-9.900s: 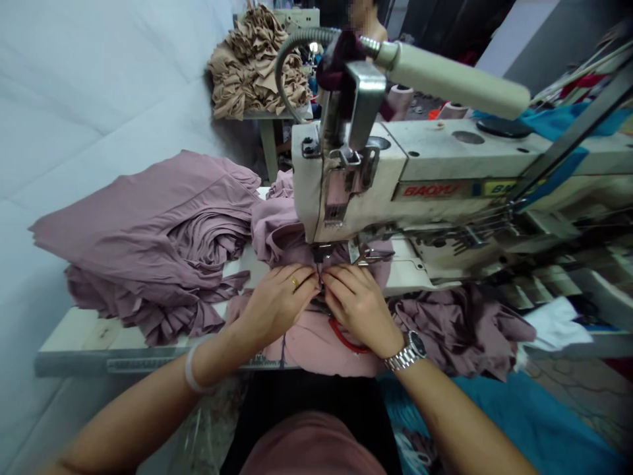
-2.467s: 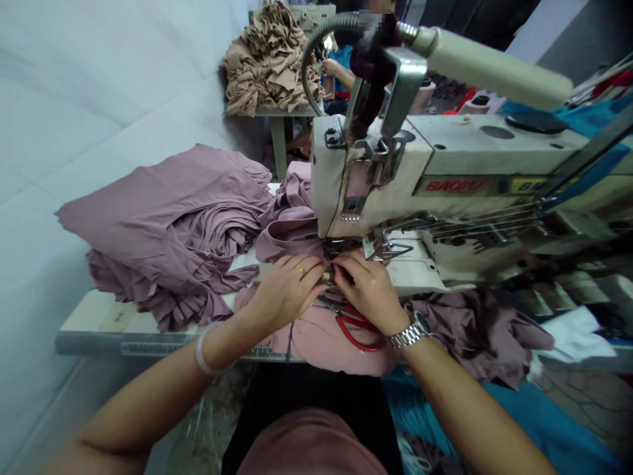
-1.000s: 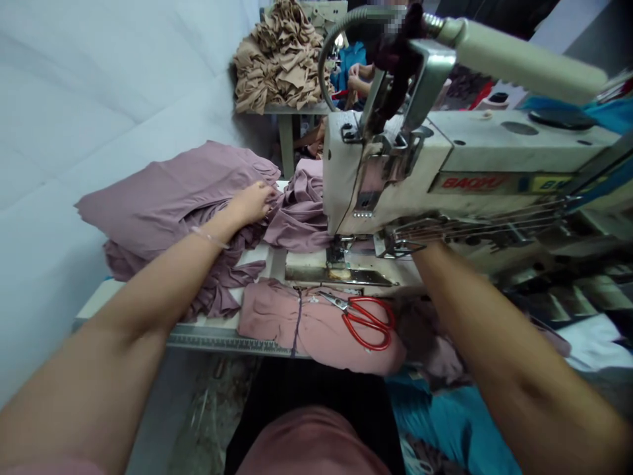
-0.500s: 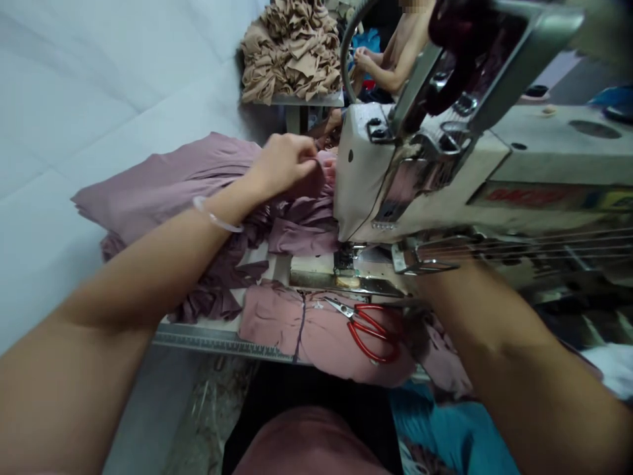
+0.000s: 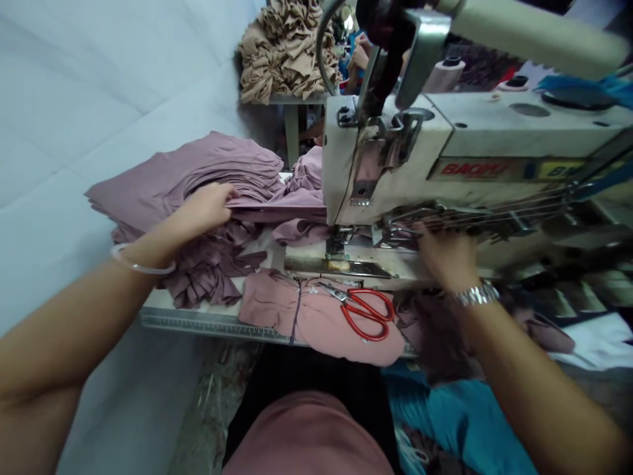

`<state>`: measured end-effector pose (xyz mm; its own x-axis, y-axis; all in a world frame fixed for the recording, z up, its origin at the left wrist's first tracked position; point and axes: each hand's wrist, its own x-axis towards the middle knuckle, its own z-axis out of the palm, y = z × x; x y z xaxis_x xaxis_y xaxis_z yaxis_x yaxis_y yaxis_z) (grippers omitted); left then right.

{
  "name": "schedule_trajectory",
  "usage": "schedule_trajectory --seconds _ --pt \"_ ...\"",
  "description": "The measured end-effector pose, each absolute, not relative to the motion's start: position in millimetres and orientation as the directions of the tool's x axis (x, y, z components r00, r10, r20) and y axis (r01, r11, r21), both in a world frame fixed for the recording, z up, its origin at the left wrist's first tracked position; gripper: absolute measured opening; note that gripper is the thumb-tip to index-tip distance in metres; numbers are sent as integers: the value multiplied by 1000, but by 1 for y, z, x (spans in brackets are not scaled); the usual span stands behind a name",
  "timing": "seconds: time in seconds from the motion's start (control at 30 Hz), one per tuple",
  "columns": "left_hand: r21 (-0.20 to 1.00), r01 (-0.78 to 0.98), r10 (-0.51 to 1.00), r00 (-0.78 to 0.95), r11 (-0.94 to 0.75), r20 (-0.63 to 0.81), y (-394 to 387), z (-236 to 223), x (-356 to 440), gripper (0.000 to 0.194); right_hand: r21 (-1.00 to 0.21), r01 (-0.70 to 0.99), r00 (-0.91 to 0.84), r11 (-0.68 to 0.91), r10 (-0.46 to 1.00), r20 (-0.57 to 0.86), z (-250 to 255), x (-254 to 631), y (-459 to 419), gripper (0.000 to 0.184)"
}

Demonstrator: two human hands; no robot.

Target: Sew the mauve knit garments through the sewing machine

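My left hand (image 5: 210, 206) is closed on the edge of a mauve fabric piece (image 5: 281, 212). The piece is pulled straight from there and passes behind the sewing machine's head (image 5: 341, 161). On the other side of the needle area, my right hand (image 5: 448, 254) reaches under the machine arm. Its fingers look closed on mauve fabric, though the tips are partly hidden by metal parts and threads. The presser foot (image 5: 337, 243) stands over the bare plate. Red-handled scissors (image 5: 368, 313) lie on a pink padded cloth (image 5: 316, 323) at the table's front.
A tall stack of mauve fabric pieces (image 5: 163, 175) lies at the left by the tiled wall (image 5: 74, 86). Dark mauve cloth (image 5: 435, 336) hangs right of the pad. Behind, a tan cloth heap (image 5: 287, 56) sits on another table, with a co-worker's hands (image 5: 362, 53) nearby.
Both hands left the needle area about a second ago. My left hand went up to the fabric, then came back down and left, drawing a piece taut. My right hand stayed under the machine arm.
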<state>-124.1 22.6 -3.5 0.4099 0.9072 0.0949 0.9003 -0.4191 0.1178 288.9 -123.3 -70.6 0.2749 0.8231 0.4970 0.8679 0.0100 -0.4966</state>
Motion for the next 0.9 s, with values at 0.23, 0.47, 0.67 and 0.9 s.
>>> schedule_trajectory --seconds 0.23,0.47,0.67,0.9 --pt "471 817 939 335 -333 82 -22 10 -134 41 -990 94 682 109 717 144 -74 293 -195 26" --pt "475 845 969 198 -246 151 -42 24 -113 43 -960 12 725 278 659 200 -66 264 -193 32" --pt "513 417 528 845 -750 86 -73 -3 -44 38 -212 805 -385 554 759 525 -71 209 -171 33" --pt "-267 412 317 887 -871 335 -84 -62 -34 37 243 823 -567 514 709 419 -77 247 -162 41"
